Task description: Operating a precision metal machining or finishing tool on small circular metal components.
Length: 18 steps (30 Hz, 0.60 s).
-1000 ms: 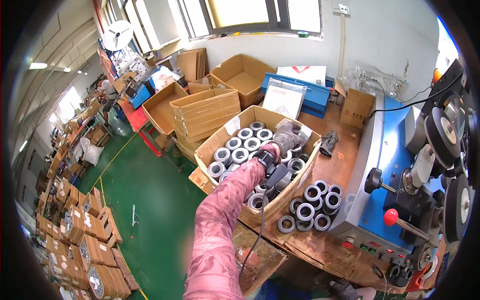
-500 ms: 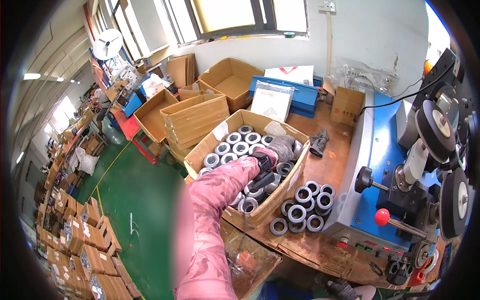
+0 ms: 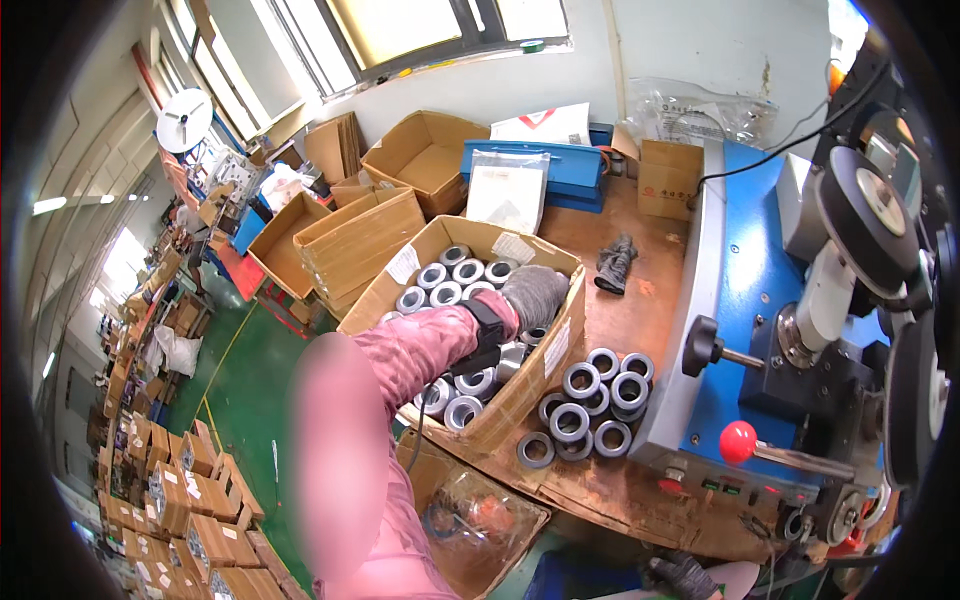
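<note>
The person's gloved left hand (image 3: 534, 293) reaches into the cardboard box (image 3: 560, 345), resting fingers-down on the metal rings (image 3: 452, 283) lying toward ten o'clock; its grip cannot be told, and the right hand is unseen.

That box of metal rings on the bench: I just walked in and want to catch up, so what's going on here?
A person in a pink sleeve reaches a grey-gloved left hand into the open cardboard box of grey metal rings. Whether the hand grips a ring cannot be seen. A loose pile of similar rings lies on the wooden bench beside the box, next to a blue machine. The right hand is not in view.
</note>
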Each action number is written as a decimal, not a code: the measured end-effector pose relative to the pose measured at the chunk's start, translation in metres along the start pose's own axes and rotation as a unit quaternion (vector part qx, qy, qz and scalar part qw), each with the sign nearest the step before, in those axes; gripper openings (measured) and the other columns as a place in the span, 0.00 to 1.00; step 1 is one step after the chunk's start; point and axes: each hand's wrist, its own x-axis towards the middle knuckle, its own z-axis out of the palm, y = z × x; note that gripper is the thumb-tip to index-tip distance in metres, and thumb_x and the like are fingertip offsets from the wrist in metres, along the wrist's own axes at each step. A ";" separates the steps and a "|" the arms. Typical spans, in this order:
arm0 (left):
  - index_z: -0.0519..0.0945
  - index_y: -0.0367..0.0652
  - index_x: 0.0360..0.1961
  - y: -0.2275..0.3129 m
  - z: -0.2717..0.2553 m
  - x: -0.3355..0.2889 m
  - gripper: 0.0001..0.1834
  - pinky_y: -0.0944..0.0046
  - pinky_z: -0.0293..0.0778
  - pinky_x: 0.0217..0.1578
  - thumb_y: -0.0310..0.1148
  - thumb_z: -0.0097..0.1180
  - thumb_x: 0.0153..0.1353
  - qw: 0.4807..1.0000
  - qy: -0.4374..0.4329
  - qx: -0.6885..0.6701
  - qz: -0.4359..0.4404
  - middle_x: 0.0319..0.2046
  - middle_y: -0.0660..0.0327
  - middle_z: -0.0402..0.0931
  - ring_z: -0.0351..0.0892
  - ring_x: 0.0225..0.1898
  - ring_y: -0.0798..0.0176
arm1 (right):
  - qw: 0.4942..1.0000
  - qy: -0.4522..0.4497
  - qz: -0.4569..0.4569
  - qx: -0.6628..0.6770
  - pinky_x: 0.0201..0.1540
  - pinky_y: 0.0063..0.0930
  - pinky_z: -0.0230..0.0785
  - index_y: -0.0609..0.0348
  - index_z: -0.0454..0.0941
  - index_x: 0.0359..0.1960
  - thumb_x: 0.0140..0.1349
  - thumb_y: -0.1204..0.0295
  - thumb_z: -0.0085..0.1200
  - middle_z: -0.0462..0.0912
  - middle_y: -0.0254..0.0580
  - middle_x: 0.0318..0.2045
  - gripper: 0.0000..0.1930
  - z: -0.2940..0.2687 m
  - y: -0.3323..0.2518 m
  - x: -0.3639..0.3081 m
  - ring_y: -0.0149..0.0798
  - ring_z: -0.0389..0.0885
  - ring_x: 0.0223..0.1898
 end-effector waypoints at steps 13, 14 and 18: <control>0.79 0.44 0.45 -0.041 0.035 0.003 0.18 0.55 0.69 0.47 0.39 0.56 0.55 0.975 -0.071 -0.208 0.031 0.40 0.48 0.79 0.77 0.45 0.45 | 0.994 0.046 -0.061 0.072 0.30 0.21 0.67 0.61 0.78 0.38 0.64 0.68 0.52 0.78 0.35 0.26 0.09 0.005 0.008 -0.007 0.28 0.73 0.26; 0.79 0.44 0.44 -0.041 0.035 0.002 0.17 0.55 0.70 0.46 0.39 0.56 0.54 0.977 -0.072 -0.200 0.033 0.40 0.47 0.79 0.77 0.44 0.45 | 0.983 0.009 0.061 0.173 0.30 0.21 0.67 0.62 0.78 0.38 0.64 0.68 0.52 0.79 0.35 0.26 0.10 0.003 0.003 -0.007 0.28 0.73 0.25; 0.83 0.44 0.34 -0.029 0.015 0.018 0.14 0.54 0.74 0.38 0.38 0.61 0.47 0.988 -0.063 -0.105 0.094 0.30 0.48 0.80 0.80 0.35 0.43 | 0.978 0.008 0.091 0.185 0.29 0.24 0.69 0.63 0.78 0.38 0.64 0.67 0.52 0.79 0.37 0.26 0.10 0.000 0.005 -0.001 0.29 0.74 0.26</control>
